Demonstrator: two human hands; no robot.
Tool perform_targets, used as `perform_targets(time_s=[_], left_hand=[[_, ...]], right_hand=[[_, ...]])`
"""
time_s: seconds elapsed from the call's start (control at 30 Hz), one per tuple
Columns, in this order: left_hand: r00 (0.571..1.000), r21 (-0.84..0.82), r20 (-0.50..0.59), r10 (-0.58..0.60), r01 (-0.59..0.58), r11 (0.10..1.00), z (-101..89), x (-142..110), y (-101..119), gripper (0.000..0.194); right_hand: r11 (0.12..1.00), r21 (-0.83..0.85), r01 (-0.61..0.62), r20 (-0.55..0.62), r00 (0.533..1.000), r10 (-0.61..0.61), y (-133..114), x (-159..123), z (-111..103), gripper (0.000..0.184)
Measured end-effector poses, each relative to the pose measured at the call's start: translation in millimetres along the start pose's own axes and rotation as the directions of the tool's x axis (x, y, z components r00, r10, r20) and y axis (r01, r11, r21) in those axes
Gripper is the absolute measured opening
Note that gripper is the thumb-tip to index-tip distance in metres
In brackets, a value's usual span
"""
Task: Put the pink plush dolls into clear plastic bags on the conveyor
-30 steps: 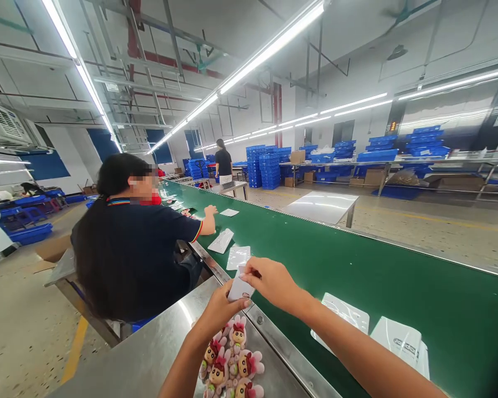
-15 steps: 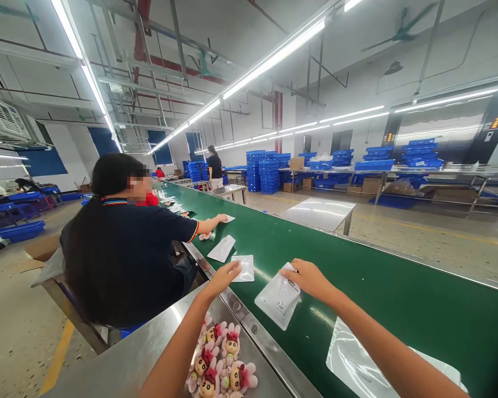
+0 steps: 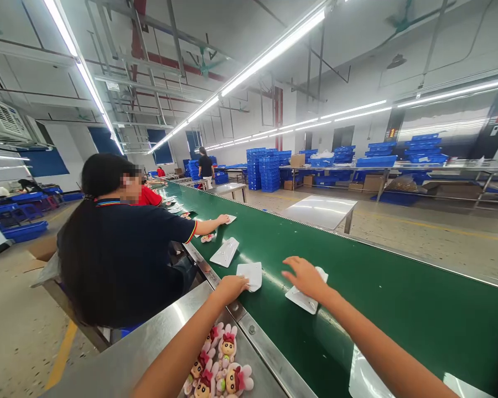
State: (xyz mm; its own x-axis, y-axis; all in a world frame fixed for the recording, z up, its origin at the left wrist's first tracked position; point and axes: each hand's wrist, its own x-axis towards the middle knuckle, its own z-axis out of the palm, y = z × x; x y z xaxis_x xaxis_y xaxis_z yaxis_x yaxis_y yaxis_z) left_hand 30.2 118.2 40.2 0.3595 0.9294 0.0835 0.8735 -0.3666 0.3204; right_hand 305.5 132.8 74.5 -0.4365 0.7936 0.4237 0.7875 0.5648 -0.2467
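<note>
My left hand pinches the near corner of a small white plastic pouch at the belt's near side. Over another white pouch, my right hand is open with its fingers apart and partly covers it. Whether the palm touches that pouch is hard to tell. Both pouches are on the green conveyor belt. Beneath my left forearm, several plush bunny-eared dolls with pink bows are heaped on the metal side table.
To the left sits a co-worker, one hand on a pouch farther up the belt. Another pouch lies between us. A larger clear-and-white bag is under my right forearm. A metal rail edges the belt.
My left hand has closed on the small pouch's corner. My right hand has let go of its pouch, which now lies farther right on the belt and is turned.
</note>
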Motion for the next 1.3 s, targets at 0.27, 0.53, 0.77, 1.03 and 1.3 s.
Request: perform_targets(time_s=[0.27,0.53,0.77,1.03,1.3], left_hand=[[0.996,-0.172,-0.027,0.084,-0.087,0.981,-60.9,-37,41,0.046],[1.000,-0.863,0.025,0.017,0.013,0.505,-105.1,-110,29,0.053],[0.934,-0.925,-0.045,-0.353,0.095,0.368,-85.8,-146,27,0.050],[0.746,-0.895,-0.201,-0.635,0.124,0.429,-61.7,-182,-7,0.044],[0.855,-0.719,-0.193,-0.481,0.210,0.662,-62.7,-175,14,0.034]], right_hand=[[0.933,-0.009,0.360,-0.020,0.933,-0.360,-104,2,5,0.021],[0.818,0.484,0.310,-0.129,0.950,-0.284,-153,20,-32,0.024],[0.685,0.683,0.252,-0.097,0.962,-0.257,-183,30,-9,0.031],[0.914,0.360,-0.185,0.637,0.765,-0.096,-141,-1,50,0.042],[0.834,0.551,-0.032,0.300,0.940,-0.162,-134,-3,48,0.027]])
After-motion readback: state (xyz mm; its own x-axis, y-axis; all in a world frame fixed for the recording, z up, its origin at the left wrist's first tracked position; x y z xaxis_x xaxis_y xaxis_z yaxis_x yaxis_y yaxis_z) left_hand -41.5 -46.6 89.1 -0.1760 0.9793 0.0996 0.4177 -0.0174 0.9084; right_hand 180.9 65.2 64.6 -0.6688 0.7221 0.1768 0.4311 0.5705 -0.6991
